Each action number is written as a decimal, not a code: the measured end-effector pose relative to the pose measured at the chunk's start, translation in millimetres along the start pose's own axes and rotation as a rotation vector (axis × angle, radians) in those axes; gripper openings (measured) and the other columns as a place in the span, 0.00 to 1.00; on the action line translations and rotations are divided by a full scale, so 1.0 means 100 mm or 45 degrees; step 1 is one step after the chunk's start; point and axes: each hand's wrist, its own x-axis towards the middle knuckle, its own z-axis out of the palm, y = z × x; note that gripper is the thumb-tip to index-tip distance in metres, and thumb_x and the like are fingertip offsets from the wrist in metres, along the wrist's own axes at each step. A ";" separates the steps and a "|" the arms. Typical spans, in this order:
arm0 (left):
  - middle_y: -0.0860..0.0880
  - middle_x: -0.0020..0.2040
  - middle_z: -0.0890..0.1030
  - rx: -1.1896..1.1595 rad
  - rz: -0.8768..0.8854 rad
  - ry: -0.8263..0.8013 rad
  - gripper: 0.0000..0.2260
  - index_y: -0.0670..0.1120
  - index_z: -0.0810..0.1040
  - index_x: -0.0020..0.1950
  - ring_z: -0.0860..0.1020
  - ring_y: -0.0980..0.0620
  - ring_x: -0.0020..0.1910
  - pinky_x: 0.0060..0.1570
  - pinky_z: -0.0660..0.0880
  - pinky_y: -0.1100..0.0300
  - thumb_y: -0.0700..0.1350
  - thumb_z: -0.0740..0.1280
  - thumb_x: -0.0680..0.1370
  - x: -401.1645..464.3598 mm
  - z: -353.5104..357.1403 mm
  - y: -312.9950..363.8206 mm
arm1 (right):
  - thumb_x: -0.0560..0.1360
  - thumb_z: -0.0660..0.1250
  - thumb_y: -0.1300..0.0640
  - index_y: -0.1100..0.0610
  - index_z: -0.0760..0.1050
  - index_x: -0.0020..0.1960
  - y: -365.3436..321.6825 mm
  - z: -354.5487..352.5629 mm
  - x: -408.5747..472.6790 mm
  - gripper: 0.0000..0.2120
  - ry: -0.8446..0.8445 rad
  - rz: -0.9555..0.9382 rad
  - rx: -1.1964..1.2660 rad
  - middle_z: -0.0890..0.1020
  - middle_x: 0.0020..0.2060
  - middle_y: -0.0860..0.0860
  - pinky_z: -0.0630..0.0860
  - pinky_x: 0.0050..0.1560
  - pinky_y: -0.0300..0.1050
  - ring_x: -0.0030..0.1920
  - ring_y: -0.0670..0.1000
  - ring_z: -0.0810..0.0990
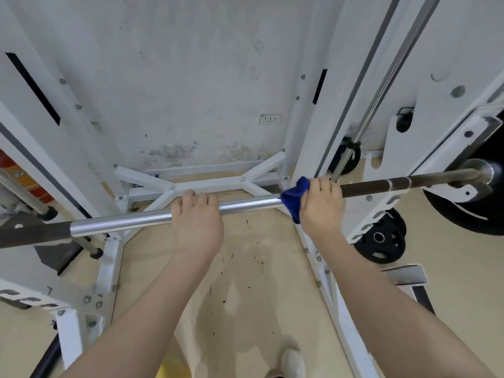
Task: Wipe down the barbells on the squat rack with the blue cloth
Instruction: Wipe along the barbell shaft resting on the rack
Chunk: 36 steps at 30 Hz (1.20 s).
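The barbell (245,204) runs across the middle of the frame, resting on the white rack (409,148). Right of centre, the right hand (321,205) wraps the blue cloth (294,199) around the bar, apparently so the cloth presses on it all round. At centre, the left hand (197,222) curls bare over the shiny section, probably to steady it.

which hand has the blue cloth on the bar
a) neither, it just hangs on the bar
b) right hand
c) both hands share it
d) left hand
b: the right hand grips the blue cloth wrapped round the barbell, while the left hand holds the bare shiny part of the bar with no cloth under it.
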 end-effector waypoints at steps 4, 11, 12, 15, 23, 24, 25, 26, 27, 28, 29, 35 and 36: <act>0.48 0.70 0.65 -0.188 0.067 -0.036 0.22 0.45 0.65 0.68 0.52 0.43 0.73 0.69 0.51 0.49 0.38 0.58 0.74 -0.10 -0.04 0.26 | 0.78 0.41 0.49 0.55 0.74 0.53 -0.17 -0.06 -0.04 0.24 0.050 -0.293 0.149 0.79 0.49 0.52 0.63 0.65 0.52 0.53 0.55 0.73; 0.53 0.72 0.62 -0.347 0.245 -0.054 0.20 0.49 0.62 0.70 0.49 0.49 0.74 0.69 0.46 0.53 0.46 0.57 0.78 0.06 -0.04 0.68 | 0.75 0.46 0.51 0.58 0.73 0.35 0.65 -0.20 0.28 0.22 0.119 0.203 0.292 0.78 0.35 0.55 0.62 0.63 0.54 0.52 0.59 0.72; 0.53 0.71 0.64 -0.355 0.254 -0.048 0.19 0.49 0.64 0.70 0.50 0.49 0.74 0.68 0.47 0.54 0.47 0.58 0.78 0.09 -0.02 0.76 | 0.75 0.47 0.51 0.60 0.76 0.36 0.58 -0.23 0.31 0.23 0.113 0.093 0.313 0.80 0.36 0.56 0.65 0.59 0.53 0.49 0.59 0.74; 0.52 0.66 0.72 -0.342 0.260 0.007 0.16 0.47 0.71 0.65 0.60 0.48 0.71 0.62 0.48 0.57 0.47 0.61 0.77 0.15 0.01 1.02 | 0.75 0.53 0.51 0.59 0.80 0.44 0.37 -0.21 0.25 0.19 0.133 -0.338 0.395 0.81 0.42 0.54 0.73 0.52 0.51 0.47 0.57 0.76; 0.53 0.65 0.73 -0.316 0.131 0.000 0.19 0.50 0.68 0.67 0.65 0.50 0.67 0.60 0.54 0.56 0.49 0.62 0.77 0.20 0.06 1.35 | 0.69 0.70 0.58 0.55 0.80 0.45 0.83 -0.05 0.44 0.04 0.290 -0.642 0.152 0.77 0.36 0.50 0.64 0.40 0.44 0.38 0.54 0.74; 0.52 0.64 0.73 -0.310 0.134 -0.003 0.18 0.50 0.69 0.67 0.66 0.49 0.66 0.59 0.55 0.55 0.48 0.62 0.77 0.19 0.06 1.38 | 0.68 0.72 0.58 0.55 0.80 0.43 0.95 -0.06 0.47 0.04 0.252 -0.607 0.092 0.77 0.35 0.51 0.65 0.39 0.45 0.37 0.54 0.74; 0.51 0.64 0.73 -0.304 0.137 -0.010 0.17 0.50 0.70 0.66 0.66 0.48 0.65 0.59 0.56 0.54 0.47 0.63 0.77 0.19 0.06 1.40 | 0.68 0.73 0.59 0.56 0.80 0.41 1.03 -0.11 0.46 0.04 0.200 -0.536 0.068 0.76 0.34 0.51 0.66 0.38 0.45 0.36 0.55 0.74; 0.50 0.63 0.74 -0.310 0.136 -0.010 0.16 0.50 0.71 0.65 0.67 0.47 0.64 0.59 0.57 0.53 0.46 0.63 0.77 0.18 0.07 1.42 | 0.69 0.72 0.59 0.57 0.79 0.40 1.07 -0.16 0.45 0.03 0.172 -0.459 0.049 0.76 0.33 0.52 0.67 0.37 0.45 0.36 0.56 0.74; 0.50 0.62 0.74 -0.329 0.127 0.003 0.16 0.49 0.72 0.64 0.68 0.46 0.63 0.58 0.58 0.52 0.44 0.63 0.77 0.17 0.08 1.43 | 0.71 0.70 0.57 0.57 0.79 0.39 1.05 -0.21 0.46 0.04 0.129 -0.402 0.038 0.76 0.33 0.52 0.67 0.38 0.46 0.37 0.56 0.74; 0.49 0.62 0.75 -0.350 0.111 0.015 0.15 0.50 0.73 0.64 0.68 0.45 0.63 0.58 0.59 0.52 0.43 0.63 0.77 0.16 0.08 1.43 | 0.75 0.65 0.54 0.56 0.79 0.40 0.98 -0.25 0.47 0.08 0.100 -0.354 0.012 0.77 0.34 0.52 0.66 0.40 0.46 0.39 0.56 0.74; 0.50 0.61 0.75 -0.356 0.096 0.015 0.15 0.50 0.73 0.64 0.68 0.45 0.62 0.57 0.59 0.52 0.43 0.63 0.77 0.16 0.08 1.44 | 0.77 0.61 0.51 0.55 0.78 0.39 0.88 -0.27 0.45 0.13 0.071 -0.341 -0.018 0.78 0.34 0.51 0.65 0.40 0.47 0.40 0.55 0.75; 0.50 0.58 0.76 -0.282 0.041 0.020 0.12 0.51 0.73 0.62 0.68 0.45 0.59 0.54 0.58 0.54 0.46 0.61 0.79 0.23 0.09 1.52 | 0.79 0.56 0.49 0.53 0.77 0.44 0.73 -0.37 0.39 0.14 -0.106 -0.678 -0.064 0.79 0.39 0.48 0.67 0.46 0.48 0.45 0.53 0.75; 0.50 0.57 0.76 -0.274 0.030 0.027 0.11 0.50 0.75 0.61 0.68 0.44 0.58 0.52 0.58 0.54 0.46 0.62 0.78 0.24 0.09 1.53 | 0.79 0.54 0.50 0.53 0.77 0.45 0.90 -0.38 0.46 0.14 -0.115 -0.603 -0.092 0.80 0.41 0.49 0.67 0.46 0.48 0.47 0.54 0.75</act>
